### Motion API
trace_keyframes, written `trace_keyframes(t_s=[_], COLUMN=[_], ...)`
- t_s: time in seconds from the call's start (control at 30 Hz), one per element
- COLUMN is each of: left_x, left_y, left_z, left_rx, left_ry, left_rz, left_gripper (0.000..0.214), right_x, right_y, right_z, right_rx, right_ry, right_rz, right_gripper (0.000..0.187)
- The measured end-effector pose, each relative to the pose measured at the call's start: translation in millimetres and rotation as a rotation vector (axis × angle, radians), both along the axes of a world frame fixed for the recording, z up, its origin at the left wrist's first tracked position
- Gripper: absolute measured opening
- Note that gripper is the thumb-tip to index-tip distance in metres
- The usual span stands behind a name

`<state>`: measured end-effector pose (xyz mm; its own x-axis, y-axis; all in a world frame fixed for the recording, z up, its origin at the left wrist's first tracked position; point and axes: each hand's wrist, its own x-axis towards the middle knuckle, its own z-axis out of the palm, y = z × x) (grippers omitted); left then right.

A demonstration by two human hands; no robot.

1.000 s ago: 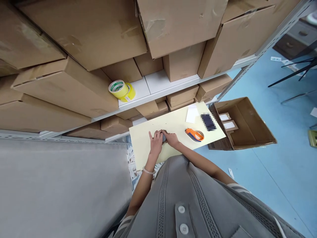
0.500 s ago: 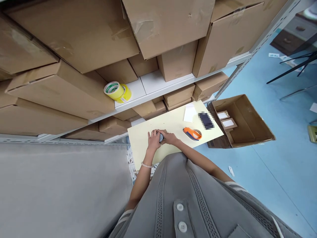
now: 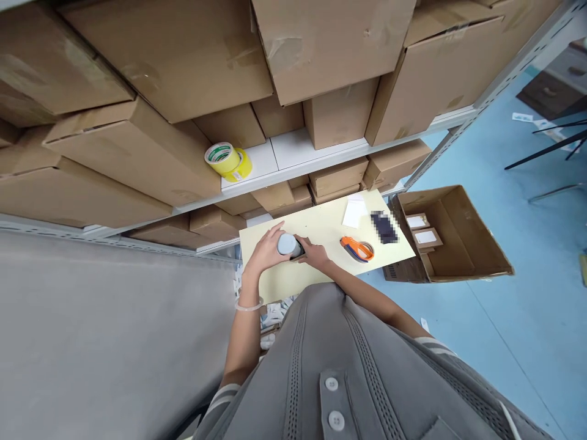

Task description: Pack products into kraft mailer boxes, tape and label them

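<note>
Over the pale yellow board [image 3: 284, 284], my left hand [image 3: 265, 252] is closed around a light blue-grey cylinder with a round flat top [image 3: 287, 244]. My right hand [image 3: 315, 253] grips a small cardboard box [image 3: 299, 257] at the cylinder's right side; most of the box is hidden by the fingers, and a dark gap shows at its edge. The cylinder sticks out of the box toward the left. To the right on the board lies an orange and blue tape dispenser [image 3: 358, 249]. White paper sheets [image 3: 354, 212] and a pixelated dark object [image 3: 384, 227] lie beyond it.
Large cardboard boxes [image 3: 174, 55] fill the shelf [image 3: 293, 153] ahead. Two yellow tape rolls [image 3: 228, 162] sit on its edge. An open carton [image 3: 468, 235] with small boxes [image 3: 424, 237] inside stands at right. A grey wall surface [image 3: 114, 330] is at left.
My left hand has shifted left and opened wider around the cylinder, which now shows more of itself out of the box. My right hand stays nearly in place. The view has shifted slightly.
</note>
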<state>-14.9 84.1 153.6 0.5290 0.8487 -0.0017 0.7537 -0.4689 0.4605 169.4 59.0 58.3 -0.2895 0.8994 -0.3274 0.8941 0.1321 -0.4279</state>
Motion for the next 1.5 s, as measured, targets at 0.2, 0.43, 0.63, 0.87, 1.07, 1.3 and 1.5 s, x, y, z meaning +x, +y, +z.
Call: trace_keyframes(t_s=[0.2,0.43,0.63,0.87,1.07,1.3,1.5], left_x=[-24,-30,20,90,101,103,113], left_y=[-15,-26,-32,-54,-62,-60,-62], left_z=[67.1,58.7,38.5,28.0,10.5,-5.5,-3.7], left_rx=[0.272,0.203,-0.409,-0.987,-0.97,-0.48,0.048], left_ry=[-0.385,-1.202,-1.833,-2.056,-1.806,-1.229,-0.928], left_rz=[0.226,0.7,0.819,0.768,0.619,0.666,0.639], left_gripper=[0.056,0.054,0.038,0.046,0.046,0.056,0.061], right_x=[0,13,4,-3,18,26,28], right_y=[-1,4,1,-3,-9,-10,-14], right_z=[15.6,47.1,97.6,114.7,108.3,114.6,122.7], right_rx=[0.004,0.193,0.26,-0.053,-0.158,-0.071,0.033], right_ry=[-0.001,0.208,0.787,1.426,1.51,1.452,1.464], right_rz=[-0.083,-0.151,-0.082,-0.27,-0.404,-0.416,-0.563], right_gripper=[0.099,0.092,0.06,0.061,0.049,0.054,0.055])
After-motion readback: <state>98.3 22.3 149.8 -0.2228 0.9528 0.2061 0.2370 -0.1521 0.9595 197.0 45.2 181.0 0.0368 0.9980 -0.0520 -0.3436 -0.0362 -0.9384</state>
